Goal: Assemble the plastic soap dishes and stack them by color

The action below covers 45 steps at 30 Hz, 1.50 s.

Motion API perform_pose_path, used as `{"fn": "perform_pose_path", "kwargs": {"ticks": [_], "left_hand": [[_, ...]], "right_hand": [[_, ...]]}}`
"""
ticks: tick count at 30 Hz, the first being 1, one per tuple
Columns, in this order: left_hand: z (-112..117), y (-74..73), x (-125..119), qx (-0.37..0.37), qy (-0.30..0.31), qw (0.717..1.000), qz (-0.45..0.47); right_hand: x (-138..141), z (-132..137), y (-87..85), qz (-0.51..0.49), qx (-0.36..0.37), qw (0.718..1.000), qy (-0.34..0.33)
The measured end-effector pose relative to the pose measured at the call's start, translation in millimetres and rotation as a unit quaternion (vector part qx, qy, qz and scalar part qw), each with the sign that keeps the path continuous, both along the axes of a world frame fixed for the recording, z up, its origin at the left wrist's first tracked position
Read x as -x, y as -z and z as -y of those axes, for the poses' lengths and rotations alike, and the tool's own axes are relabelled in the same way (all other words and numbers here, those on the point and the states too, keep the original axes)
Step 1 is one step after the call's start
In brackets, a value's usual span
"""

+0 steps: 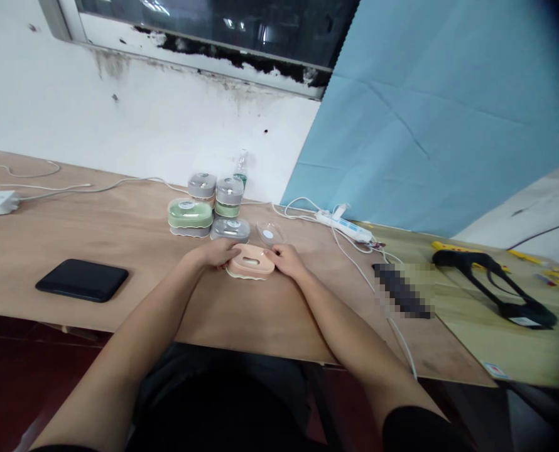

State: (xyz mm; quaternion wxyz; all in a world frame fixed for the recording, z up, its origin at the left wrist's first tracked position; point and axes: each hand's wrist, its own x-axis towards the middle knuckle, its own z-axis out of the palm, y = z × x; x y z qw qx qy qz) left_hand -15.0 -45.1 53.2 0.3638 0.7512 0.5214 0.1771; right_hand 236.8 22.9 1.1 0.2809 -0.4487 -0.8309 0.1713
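Note:
A pink oval soap dish [251, 258] with a slot in its top and a pale wavy rim sits between my hands, close to the table surface. My left hand [220, 253] grips its left end with the fingers closed. At the opposite end, my right hand [286, 258] pinches the dish near its top edge. Just behind it lies a clear lid [269, 233] with a white round sticker. Lidded soap dishes are stacked behind my left hand: a green one [189, 215], a grey one [230, 230], and two more piles farther back, including another grey one [202, 184].
On the wooden table [142, 245], a black flat case [82, 280] lies at left. A clear bottle [242, 166] stands by the wall. White power strips [344, 226] and cables run along the back. At right are a blurred dark object [402, 290] and a black strap-like frame [496, 285].

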Motion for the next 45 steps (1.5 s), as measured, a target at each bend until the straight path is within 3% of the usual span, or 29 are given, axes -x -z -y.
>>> {"fn": "perform_pose_path", "kwargs": {"ticks": [6,12,20,24,30,33,38,45], "left_hand": [[0,-0.2,-2,-0.044,-0.026,0.998,-0.027],[-2,1.8,-1,0.006,-0.040,0.995,-0.093],[-5,9.6,-1,-0.010,-0.048,0.992,-0.120],[-4,9.0,-5,-0.094,-0.067,0.982,-0.148],[-8,11.1,-5,-0.111,-0.088,0.972,-0.187],[-10,12.8,-4,-0.132,-0.107,0.964,-0.203],[-9,10.9,-6,-0.190,-0.167,0.951,-0.175],[-1,1.6,-13,-0.277,-0.194,0.939,-0.057]], "right_hand": [[-2,-1,0.8,-0.007,-0.027,1.000,0.010],[-1,1,-1.4,-0.019,-0.037,0.999,0.017],[0,-1,-4.0,-0.015,0.013,1.000,-0.015],[-2,-6,-4.0,-0.054,-0.031,0.997,0.051],[-7,-15,1.9,0.037,0.004,0.990,0.134],[-7,-16,2.2,0.029,-0.005,0.987,0.158],[-6,-14,-2.7,-0.084,-0.082,0.974,0.194],[-1,4,-7.8,-0.181,-0.146,0.968,0.100]]}}
